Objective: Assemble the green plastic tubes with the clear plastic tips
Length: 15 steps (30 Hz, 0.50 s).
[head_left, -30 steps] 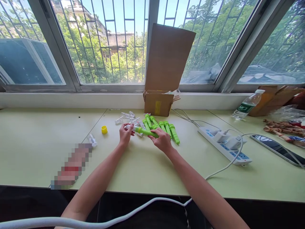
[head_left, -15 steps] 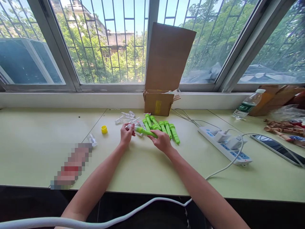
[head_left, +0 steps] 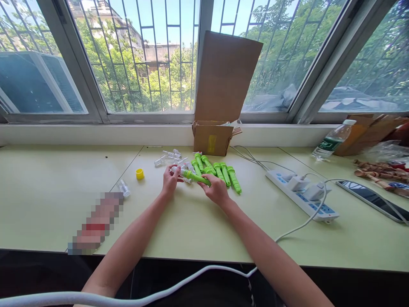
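Note:
A green ribbed plastic tube (head_left: pixel 197 178) lies slantwise between my hands just above the table. My right hand (head_left: pixel 218 188) is closed around its lower right end. At the other end, my left hand (head_left: pixel 170 182) grips a clear plastic cylinder (head_left: pixel 179 171) that meets the tube's green collar. Whether the two parts are fastened cannot be made out. Several more green tubes (head_left: pixel 234 181) lie right beside and behind my right hand. Loose clear plastic cylinders (head_left: pixel 160 161) are heaped behind my left hand. Further left are a yellow cap (head_left: pixel 139 174) and a single clear cylinder (head_left: pixel 123 188).
An open cardboard box (head_left: pixel 204 138) stands against the window sill. On the right lie a white power strip (head_left: pixel 298 196) with cables, a phone (head_left: pixel 370 198) and a tilted water bottle (head_left: pixel 334 140). A blurred-out object (head_left: pixel 99 221) is at front left. A white cable (head_left: pixel 179 288) crosses low in front.
My left hand, with the clear cylinder, has shifted slightly right and its fingers sit a little differently. My right hand and the green tube have barely moved.

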Motion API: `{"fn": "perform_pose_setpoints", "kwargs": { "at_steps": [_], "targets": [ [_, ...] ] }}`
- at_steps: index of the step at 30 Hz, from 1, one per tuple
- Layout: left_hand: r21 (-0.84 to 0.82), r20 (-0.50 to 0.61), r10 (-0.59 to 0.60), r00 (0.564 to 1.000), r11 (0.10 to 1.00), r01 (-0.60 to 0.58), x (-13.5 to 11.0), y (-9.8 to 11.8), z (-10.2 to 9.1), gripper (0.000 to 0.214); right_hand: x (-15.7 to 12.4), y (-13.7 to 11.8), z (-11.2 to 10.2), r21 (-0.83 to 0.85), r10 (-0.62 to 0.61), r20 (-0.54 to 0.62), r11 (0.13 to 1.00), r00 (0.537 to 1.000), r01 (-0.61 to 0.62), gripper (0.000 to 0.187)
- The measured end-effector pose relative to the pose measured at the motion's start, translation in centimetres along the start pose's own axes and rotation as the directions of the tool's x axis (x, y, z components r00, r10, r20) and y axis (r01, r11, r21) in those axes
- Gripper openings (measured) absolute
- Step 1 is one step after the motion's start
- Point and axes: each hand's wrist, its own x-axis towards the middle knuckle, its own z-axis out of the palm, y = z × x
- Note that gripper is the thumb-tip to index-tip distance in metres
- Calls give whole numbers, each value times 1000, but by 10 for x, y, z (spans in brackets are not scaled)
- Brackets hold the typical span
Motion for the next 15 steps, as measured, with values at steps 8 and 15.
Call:
{"fn": "perform_pose_setpoints", "kwargs": {
  "at_steps": [8, 15],
  "targets": [
    [68, -34, -69, 997, 995, 72, 2, -6, -2, 41, -3, -5, -6, -256, -213, 9, 944, 977, 208, 25],
    [36, -7, -17, 1000, 999, 17, 8, -9, -7, 36, -5, -12, 0, -142, -143, 53, 979, 988, 149, 29]
  ]
}}
